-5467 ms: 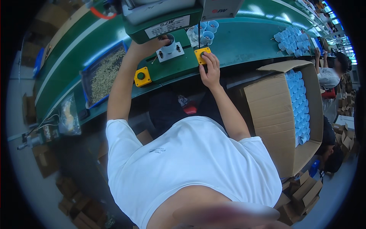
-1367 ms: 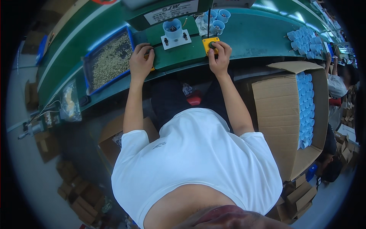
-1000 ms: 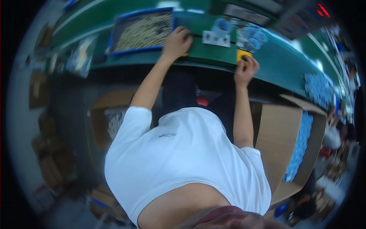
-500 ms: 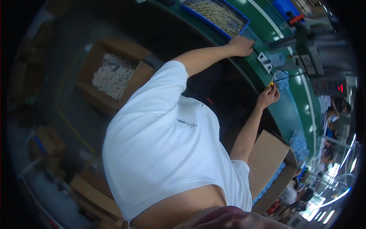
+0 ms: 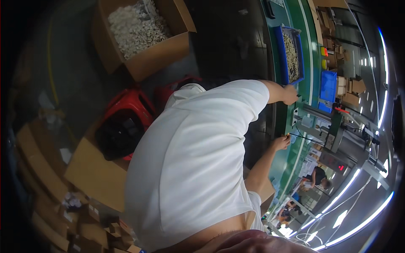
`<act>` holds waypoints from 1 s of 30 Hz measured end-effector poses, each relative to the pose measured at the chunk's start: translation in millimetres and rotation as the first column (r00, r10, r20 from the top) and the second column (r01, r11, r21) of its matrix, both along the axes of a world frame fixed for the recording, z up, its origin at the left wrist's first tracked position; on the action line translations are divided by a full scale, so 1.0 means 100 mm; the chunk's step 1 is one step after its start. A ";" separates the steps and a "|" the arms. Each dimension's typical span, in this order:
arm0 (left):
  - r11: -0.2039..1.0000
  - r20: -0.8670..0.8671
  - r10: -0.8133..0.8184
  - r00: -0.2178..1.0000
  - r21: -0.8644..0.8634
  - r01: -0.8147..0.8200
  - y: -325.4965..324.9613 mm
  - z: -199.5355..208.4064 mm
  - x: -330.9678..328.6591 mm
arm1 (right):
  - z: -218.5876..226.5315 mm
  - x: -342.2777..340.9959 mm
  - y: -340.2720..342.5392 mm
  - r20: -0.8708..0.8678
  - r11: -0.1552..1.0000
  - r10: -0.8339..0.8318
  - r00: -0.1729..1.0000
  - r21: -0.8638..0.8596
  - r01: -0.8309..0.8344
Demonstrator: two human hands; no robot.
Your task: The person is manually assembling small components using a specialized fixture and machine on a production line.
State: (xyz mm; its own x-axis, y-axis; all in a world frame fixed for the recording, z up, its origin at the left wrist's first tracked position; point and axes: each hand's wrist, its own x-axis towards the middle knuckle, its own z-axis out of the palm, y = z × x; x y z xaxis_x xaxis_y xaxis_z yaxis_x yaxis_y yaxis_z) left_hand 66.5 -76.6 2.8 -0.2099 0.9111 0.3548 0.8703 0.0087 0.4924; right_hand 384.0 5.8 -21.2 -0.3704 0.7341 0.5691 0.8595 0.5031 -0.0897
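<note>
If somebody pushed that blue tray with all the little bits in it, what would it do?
The blue tray would probably slide rather than tip, since it looks wide and low. Its straight-looking edges suggest it's fairly stiff. The small loose pieces inside might shift or spill if it tilted.

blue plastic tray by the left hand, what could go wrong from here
The bare left hand is close to one end of the blue rectangular plastic tray, so a bump might shift it and scatter its small pale parts. The open brown cardboard box could also spill its small white pieces if knocked.
</note>
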 end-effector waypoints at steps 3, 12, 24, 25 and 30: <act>1.000 -0.015 -0.017 1.000 -0.013 0.017 0.00 0.01 -0.03 | 0.00 -0.03 0.03 0.004 0.998 -0.052 0.999 -0.023 0.052; 0.998 -0.106 -0.016 0.994 0.066 0.024 -0.08 -0.13 -0.08 | -0.12 -0.05 -0.02 -0.068 1.000 0.010 0.998 -0.018 -0.011; 0.982 -0.172 -0.069 0.983 0.162 0.098 -0.08 -0.06 -0.39 | -0.07 -0.42 -0.40 -0.354 1.000 0.004 0.935 -0.009 -0.008; 0.978 -0.108 -0.080 0.991 0.183 0.098 -0.05 0.01 -0.34 | -0.17 -0.32 -0.33 -0.408 0.998 -0.007 0.913 0.052 0.031; 0.967 0.020 -0.130 0.991 0.223 0.123 -0.06 0.11 -0.22 | -0.05 -0.34 -0.42 -0.488 0.989 -0.109 0.866 0.030 0.142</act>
State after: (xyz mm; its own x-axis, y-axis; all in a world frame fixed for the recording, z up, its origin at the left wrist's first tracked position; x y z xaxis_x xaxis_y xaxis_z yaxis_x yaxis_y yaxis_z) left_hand 44.1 -82.7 13.7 -0.1136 0.8308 0.5448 0.8398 -0.2127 0.4995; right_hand 349.5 -35.9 -26.4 0.0564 0.7128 0.6991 0.7725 0.4125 -0.4829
